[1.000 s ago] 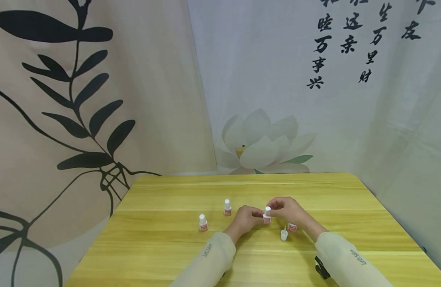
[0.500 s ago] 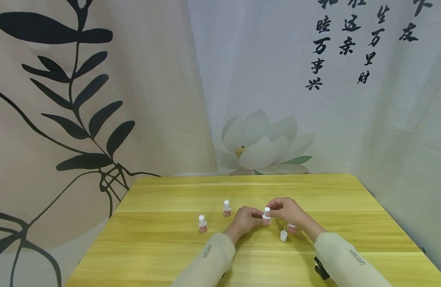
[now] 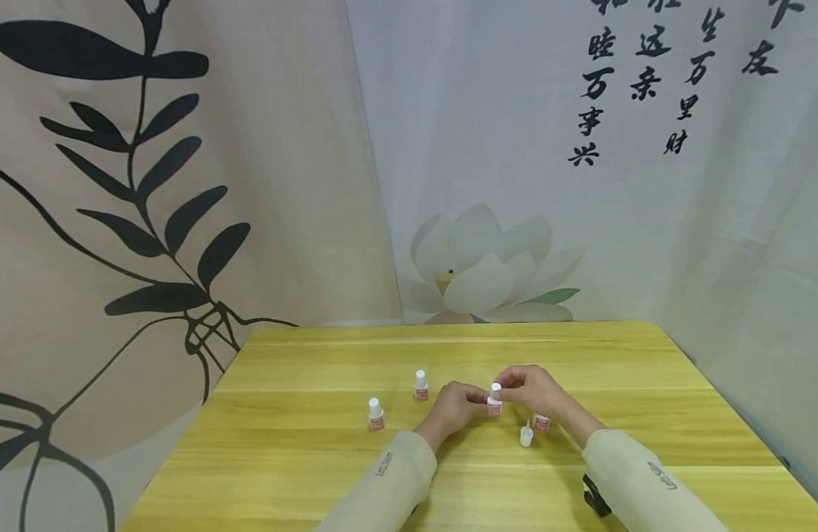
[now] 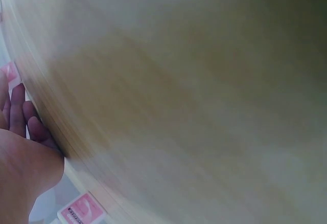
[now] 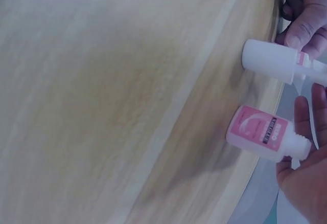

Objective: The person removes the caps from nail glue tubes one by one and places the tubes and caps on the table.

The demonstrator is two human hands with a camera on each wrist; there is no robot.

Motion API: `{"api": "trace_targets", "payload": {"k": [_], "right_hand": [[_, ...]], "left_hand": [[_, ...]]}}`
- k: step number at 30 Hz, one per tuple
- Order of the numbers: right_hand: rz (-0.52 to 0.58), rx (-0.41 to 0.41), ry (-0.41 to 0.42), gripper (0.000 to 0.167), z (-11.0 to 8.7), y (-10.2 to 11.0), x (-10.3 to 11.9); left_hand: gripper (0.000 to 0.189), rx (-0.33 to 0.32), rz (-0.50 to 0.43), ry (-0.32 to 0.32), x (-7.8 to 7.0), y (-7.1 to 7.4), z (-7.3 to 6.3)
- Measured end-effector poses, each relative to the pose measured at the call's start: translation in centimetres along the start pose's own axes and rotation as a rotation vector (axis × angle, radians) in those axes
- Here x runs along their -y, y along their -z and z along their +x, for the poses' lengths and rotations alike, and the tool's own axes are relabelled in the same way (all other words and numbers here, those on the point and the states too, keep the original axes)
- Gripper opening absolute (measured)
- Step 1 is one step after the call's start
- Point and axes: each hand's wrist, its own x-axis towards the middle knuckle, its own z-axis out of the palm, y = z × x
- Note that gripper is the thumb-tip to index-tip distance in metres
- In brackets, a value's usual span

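Near the table's middle, my left hand holds a small white nail glue bottle with a pink label by its body. My right hand pinches that bottle's white cap from the right. The bottle is upright. Beneath my right forearm stands an uncapped nail glue bottle, its threaded neck showing in the right wrist view. Beside it a loose white brush cap stands upside down, its brush stem pointing up. In the left wrist view, the left hand appears at the edge with the held bottle.
Two capped nail glue bottles stand to the left, one nearer and one farther back. All are on a yellow wooden table. A printed curtain hangs behind the table's far edge. A black object shows by the right sleeve.
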Motion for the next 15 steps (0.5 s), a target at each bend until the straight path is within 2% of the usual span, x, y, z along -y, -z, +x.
{"api": "trace_targets", "payload": {"k": [15], "right_hand": [[0.006,0.017,0.031,0.025,-0.24,0.12,0.03]], "left_hand": [[0.013,-0.003,-0.004,-0.014,-0.01,-0.02,0.04]]}}
